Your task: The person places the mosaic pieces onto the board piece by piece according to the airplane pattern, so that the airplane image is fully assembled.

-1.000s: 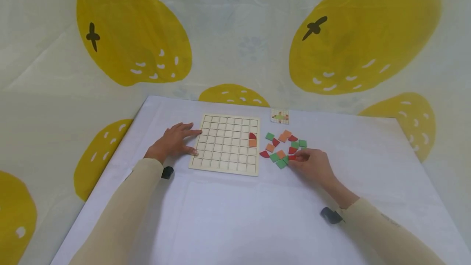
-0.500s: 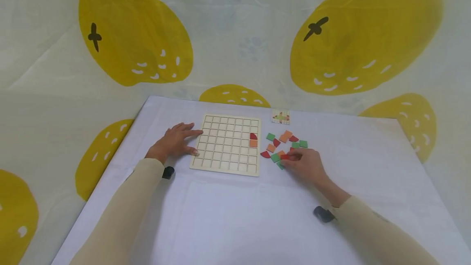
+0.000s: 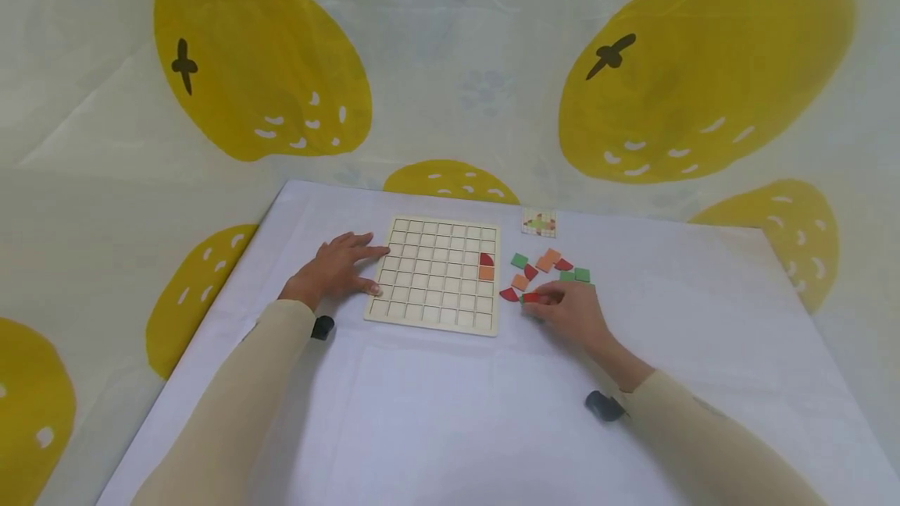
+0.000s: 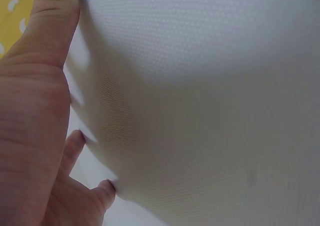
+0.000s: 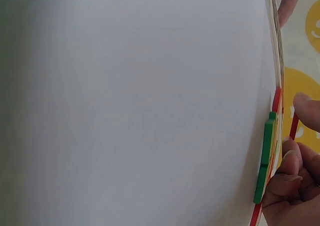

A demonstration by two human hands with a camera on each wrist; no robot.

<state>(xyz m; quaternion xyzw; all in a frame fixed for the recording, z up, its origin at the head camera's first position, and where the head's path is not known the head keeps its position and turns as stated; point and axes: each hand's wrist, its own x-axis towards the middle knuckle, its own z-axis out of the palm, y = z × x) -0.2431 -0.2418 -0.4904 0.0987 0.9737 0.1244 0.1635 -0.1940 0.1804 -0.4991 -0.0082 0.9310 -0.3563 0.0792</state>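
My right hand (image 3: 571, 314) pinches a red quarter-circle tile (image 3: 530, 297) between thumb and fingers, above the loose tiles to the right of the board. In the right wrist view that red tile (image 5: 294, 126) is seen edge-on, raised over green tiles (image 5: 264, 143). My left hand (image 3: 333, 270) lies with its fingers spread, index finger and thumb touching the left edge of the wooden grid board (image 3: 430, 326). In the board's rightmost column sit a red quarter-circle tile (image 3: 486, 260) and, just below it, an orange square tile (image 3: 486, 273).
Beyond my right hand lie loose tiles: a green square (image 3: 519, 260), orange squares (image 3: 548, 259), red quarter circles (image 3: 509, 295) and more green squares (image 3: 582, 275). A small pattern card (image 3: 538, 222) lies near the far edge of the white table (image 3: 422, 412).
My right hand has moved left toward the board, carrying the red quarter-circle tile over the loose tiles. My left hand stays at the board's left edge.
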